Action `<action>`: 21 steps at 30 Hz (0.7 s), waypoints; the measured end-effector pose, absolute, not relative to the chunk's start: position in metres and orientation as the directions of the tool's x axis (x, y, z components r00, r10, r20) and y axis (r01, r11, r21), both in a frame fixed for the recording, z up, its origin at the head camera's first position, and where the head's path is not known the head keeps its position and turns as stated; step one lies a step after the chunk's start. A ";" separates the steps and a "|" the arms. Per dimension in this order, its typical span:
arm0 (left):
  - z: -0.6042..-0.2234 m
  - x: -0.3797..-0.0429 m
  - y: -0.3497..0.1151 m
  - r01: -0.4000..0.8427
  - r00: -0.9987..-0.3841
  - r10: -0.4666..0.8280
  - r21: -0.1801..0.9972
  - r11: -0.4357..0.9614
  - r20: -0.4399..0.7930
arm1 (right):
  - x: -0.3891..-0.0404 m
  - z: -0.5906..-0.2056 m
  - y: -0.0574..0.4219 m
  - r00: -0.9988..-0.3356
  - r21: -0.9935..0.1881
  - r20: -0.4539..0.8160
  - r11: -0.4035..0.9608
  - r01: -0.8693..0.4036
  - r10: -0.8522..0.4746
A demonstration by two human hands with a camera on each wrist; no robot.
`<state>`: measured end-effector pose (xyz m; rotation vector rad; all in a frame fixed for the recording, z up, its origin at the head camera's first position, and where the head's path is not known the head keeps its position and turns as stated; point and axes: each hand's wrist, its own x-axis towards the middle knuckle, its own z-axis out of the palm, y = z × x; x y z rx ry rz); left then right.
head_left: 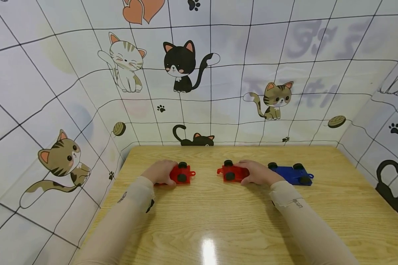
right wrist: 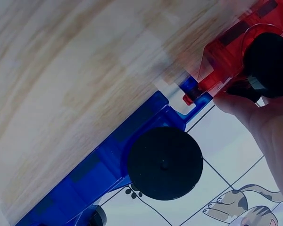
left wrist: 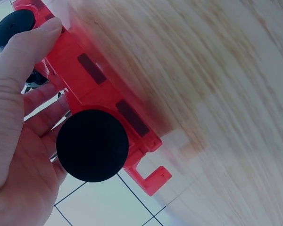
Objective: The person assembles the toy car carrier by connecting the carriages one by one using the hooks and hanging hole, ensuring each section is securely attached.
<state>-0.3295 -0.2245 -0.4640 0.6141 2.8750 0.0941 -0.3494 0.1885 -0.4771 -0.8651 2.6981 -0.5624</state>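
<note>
Item one: red translucent plastic toy wagon with black round wheels [head_left: 186, 171], on the table's far left half; long axis left to right, loop end pointing right, open hook [left wrist: 156, 181] pointing left. Left hand [head_left: 160, 172] holds it, thumb on one side, fingers on the other.

Item two: matching red plastic wagon [head_left: 226, 177], right of the first and well apart, near the middle; long axis also left to right, hook end pointing left towards item one's loop. Right hand [head_left: 257, 173] grips it between thumb and fingers.

Item three: blue translucent plastic wagon [head_left: 290, 173], just right of item two, long axis slanting slightly, loop end pointing right (its left end meets the red coupling and appears linked).

Surround: light wood-grain table [head_left: 238, 213]; beige sleeves [head_left: 114, 221]; white grid-lined backdrop printed with cartoon cats [head_left: 229, 82].
</note>
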 end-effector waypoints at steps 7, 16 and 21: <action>-0.462 -0.328 -0.221 0.409 -0.889 0.422 0.102 0.907 -0.179 | -0.350 -0.475 0.187 -0.780 -0.409 -0.110 0.743 -0.529 -0.616; -0.462 -0.328 -0.217 0.412 -0.885 0.422 0.090 0.907 -0.198 | -0.349 -0.474 0.186 -0.788 -0.412 -0.111 0.750 -0.518 -0.605; -0.461 -0.327 -0.215 0.398 -0.889 0.408 0.090 0.913 -0.208 | -0.348 -0.473 0.186 -0.793 -0.418 -0.111 0.752 -0.510 -0.599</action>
